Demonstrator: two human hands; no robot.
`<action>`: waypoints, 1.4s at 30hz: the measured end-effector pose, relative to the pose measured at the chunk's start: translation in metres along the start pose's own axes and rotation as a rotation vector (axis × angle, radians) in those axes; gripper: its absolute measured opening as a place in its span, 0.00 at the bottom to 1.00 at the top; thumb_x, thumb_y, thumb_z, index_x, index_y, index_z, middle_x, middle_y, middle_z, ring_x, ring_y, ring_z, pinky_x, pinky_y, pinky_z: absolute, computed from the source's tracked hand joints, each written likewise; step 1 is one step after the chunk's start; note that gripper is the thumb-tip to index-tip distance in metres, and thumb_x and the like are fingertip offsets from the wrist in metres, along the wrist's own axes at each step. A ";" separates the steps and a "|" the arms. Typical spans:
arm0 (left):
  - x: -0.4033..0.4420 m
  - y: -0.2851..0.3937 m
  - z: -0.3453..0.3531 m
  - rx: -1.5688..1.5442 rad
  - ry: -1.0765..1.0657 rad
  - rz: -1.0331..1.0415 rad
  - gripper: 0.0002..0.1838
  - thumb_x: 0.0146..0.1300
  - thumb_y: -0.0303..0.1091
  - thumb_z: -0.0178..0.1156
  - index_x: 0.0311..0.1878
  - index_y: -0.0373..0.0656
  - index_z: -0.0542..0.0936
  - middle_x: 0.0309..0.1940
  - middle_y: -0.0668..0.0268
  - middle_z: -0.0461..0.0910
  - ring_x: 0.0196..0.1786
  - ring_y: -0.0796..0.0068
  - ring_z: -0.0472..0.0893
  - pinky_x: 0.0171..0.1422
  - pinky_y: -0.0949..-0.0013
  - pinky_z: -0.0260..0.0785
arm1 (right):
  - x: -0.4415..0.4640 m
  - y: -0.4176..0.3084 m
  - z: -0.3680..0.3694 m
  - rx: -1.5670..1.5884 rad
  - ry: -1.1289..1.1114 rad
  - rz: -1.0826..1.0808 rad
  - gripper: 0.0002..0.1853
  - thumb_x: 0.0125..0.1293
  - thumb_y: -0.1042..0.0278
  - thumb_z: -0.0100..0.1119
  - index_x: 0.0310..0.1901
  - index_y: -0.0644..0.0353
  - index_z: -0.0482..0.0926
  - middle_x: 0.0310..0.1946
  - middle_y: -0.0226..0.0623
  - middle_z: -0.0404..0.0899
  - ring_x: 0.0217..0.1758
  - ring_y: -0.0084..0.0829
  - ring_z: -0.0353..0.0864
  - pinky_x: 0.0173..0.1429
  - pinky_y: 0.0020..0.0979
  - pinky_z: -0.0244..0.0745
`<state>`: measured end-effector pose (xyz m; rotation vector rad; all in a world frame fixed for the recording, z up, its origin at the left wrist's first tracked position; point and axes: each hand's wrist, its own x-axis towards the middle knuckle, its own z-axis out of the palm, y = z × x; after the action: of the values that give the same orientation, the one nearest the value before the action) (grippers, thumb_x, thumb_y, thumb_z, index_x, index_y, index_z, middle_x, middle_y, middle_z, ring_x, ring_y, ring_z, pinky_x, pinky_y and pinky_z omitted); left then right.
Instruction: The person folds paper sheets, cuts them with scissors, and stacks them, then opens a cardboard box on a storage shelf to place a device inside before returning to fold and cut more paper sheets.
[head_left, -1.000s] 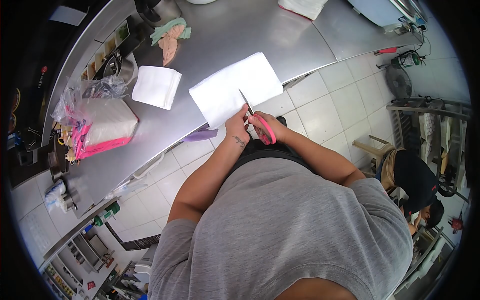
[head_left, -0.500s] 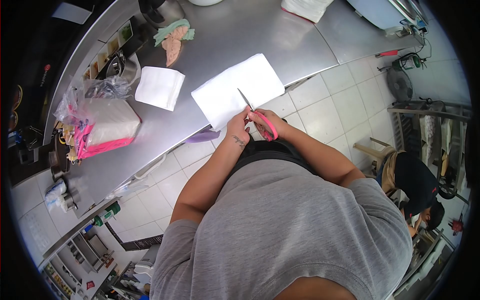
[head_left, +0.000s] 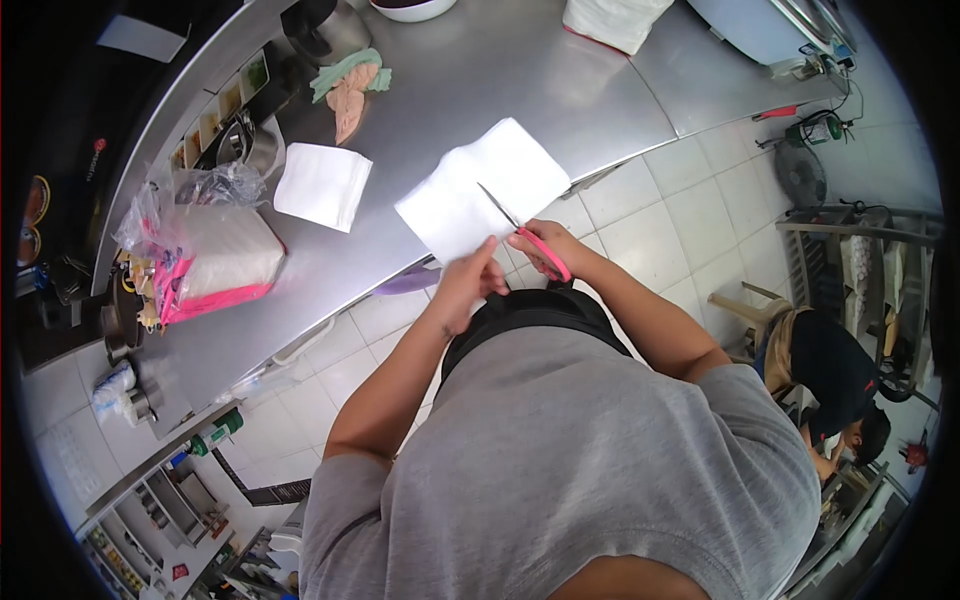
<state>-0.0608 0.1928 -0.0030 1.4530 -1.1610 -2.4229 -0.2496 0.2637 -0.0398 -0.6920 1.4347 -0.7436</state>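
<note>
My right hand [head_left: 550,250] is closed around the pink handles of a pair of scissors [head_left: 557,262]. The blades lie over folded white sheets [head_left: 500,165], pointing up and left. These sheets, paper or napkins, rest at the near edge of the steel counter. Beside their near edge is my left hand [head_left: 472,282], its fingers loosely bent and apart, with nothing visible in them. Whether its thumb touches the sheets I cannot tell. A squarish stack of white napkins [head_left: 322,186] lies further left on the counter.
On the steel counter [head_left: 450,90] are a pink-edged plastic pack [head_left: 225,255], peach and green cloths [head_left: 350,95], a metal pitcher [head_left: 325,35], a white bowl [head_left: 415,10] and another white pack [head_left: 615,22]. A person [head_left: 830,370] bends over at the right.
My left hand has come away from the scissors and moved left and toward my body. The scissors remain in my right hand, which has shifted slightly right. The view has shifted a little.
</note>
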 end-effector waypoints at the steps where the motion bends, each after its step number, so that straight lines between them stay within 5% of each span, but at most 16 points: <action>1: -0.011 0.018 -0.004 0.265 0.107 0.242 0.20 0.63 0.53 0.60 0.33 0.43 0.79 0.24 0.70 0.77 0.26 0.77 0.73 0.35 0.75 0.63 | -0.009 -0.009 -0.006 -0.024 -0.021 -0.003 0.26 0.63 0.43 0.60 0.40 0.64 0.74 0.14 0.27 0.65 0.12 0.20 0.66 0.16 0.24 0.61; 2: -0.004 0.030 -0.020 0.554 0.343 0.453 0.22 0.63 0.52 0.61 0.36 0.38 0.78 0.29 0.64 0.78 0.31 0.71 0.75 0.41 0.70 0.67 | -0.020 -0.014 -0.009 -0.044 -0.046 0.003 0.27 0.62 0.42 0.61 0.40 0.63 0.75 0.14 0.27 0.65 0.12 0.20 0.66 0.15 0.24 0.60; 3: 0.007 0.043 -0.030 0.655 0.543 0.922 0.25 0.60 0.50 0.64 0.46 0.35 0.76 0.38 0.57 0.79 0.39 0.64 0.77 0.49 0.65 0.69 | -0.028 -0.019 -0.013 -0.043 -0.094 -0.016 0.25 0.64 0.42 0.60 0.41 0.62 0.75 0.14 0.27 0.65 0.12 0.19 0.65 0.16 0.24 0.60; 5: 0.025 0.083 -0.050 0.792 0.597 1.101 0.33 0.58 0.48 0.67 0.60 0.37 0.71 0.45 0.52 0.78 0.48 0.60 0.77 0.56 0.63 0.67 | -0.036 -0.027 -0.016 -0.067 -0.142 -0.076 0.25 0.64 0.43 0.59 0.42 0.62 0.75 0.14 0.26 0.64 0.12 0.18 0.64 0.17 0.23 0.60; 8: 0.035 0.110 -0.046 0.619 0.320 0.510 0.41 0.55 0.47 0.69 0.69 0.41 0.64 0.48 0.51 0.79 0.52 0.63 0.77 0.59 0.66 0.66 | -0.045 -0.033 -0.022 -0.081 -0.205 -0.107 0.23 0.67 0.46 0.57 0.46 0.62 0.75 0.16 0.26 0.64 0.14 0.18 0.64 0.19 0.23 0.61; 11: 0.013 0.133 -0.025 0.639 0.056 0.437 0.38 0.57 0.34 0.67 0.70 0.43 0.63 0.49 0.58 0.80 0.54 0.74 0.76 0.62 0.72 0.64 | -0.061 -0.043 -0.025 -0.056 -0.231 -0.110 0.22 0.68 0.50 0.57 0.47 0.64 0.75 0.18 0.25 0.64 0.17 0.18 0.65 0.22 0.23 0.64; 14: 0.004 0.142 -0.017 0.687 -0.206 0.631 0.30 0.53 0.27 0.68 0.62 0.44 0.75 0.50 0.61 0.80 0.51 0.74 0.77 0.61 0.72 0.65 | -0.068 -0.038 -0.028 -0.027 -0.225 -0.108 0.25 0.66 0.47 0.58 0.48 0.64 0.74 0.19 0.25 0.64 0.18 0.18 0.65 0.23 0.23 0.64; 15: -0.005 0.148 -0.011 0.726 -0.192 0.504 0.25 0.49 0.21 0.68 0.54 0.45 0.82 0.50 0.62 0.80 0.50 0.74 0.78 0.60 0.72 0.66 | -0.071 -0.039 -0.028 -0.011 -0.227 -0.129 0.25 0.66 0.46 0.58 0.49 0.63 0.74 0.19 0.25 0.64 0.18 0.18 0.65 0.23 0.23 0.64; 20: -0.024 0.160 0.003 0.831 -0.217 0.495 0.26 0.48 0.22 0.67 0.54 0.46 0.82 0.51 0.61 0.80 0.50 0.73 0.78 0.60 0.72 0.66 | -0.081 -0.037 -0.023 0.030 -0.213 -0.256 0.28 0.64 0.43 0.59 0.51 0.63 0.72 0.20 0.26 0.65 0.19 0.18 0.66 0.23 0.23 0.64; 32: -0.042 0.165 0.000 0.786 -0.197 0.505 0.27 0.48 0.21 0.67 0.55 0.46 0.81 0.53 0.63 0.79 0.52 0.74 0.77 0.61 0.73 0.66 | -0.082 -0.047 -0.006 0.048 -0.093 -0.236 0.19 0.64 0.57 0.63 0.47 0.64 0.76 0.19 0.24 0.66 0.16 0.15 0.64 0.19 0.20 0.61; 42: -0.059 0.170 -0.002 0.876 -0.174 0.543 0.26 0.48 0.21 0.67 0.55 0.46 0.81 0.49 0.63 0.79 0.49 0.74 0.77 0.58 0.73 0.68 | -0.072 -0.052 0.004 -0.010 -0.254 -0.314 0.28 0.64 0.46 0.60 0.55 0.61 0.71 0.22 0.29 0.69 0.21 0.20 0.68 0.23 0.24 0.65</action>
<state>-0.0765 0.0966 0.1482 0.8277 -2.4540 -1.7321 -0.2476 0.2892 0.0455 -0.9967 1.1111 -0.8561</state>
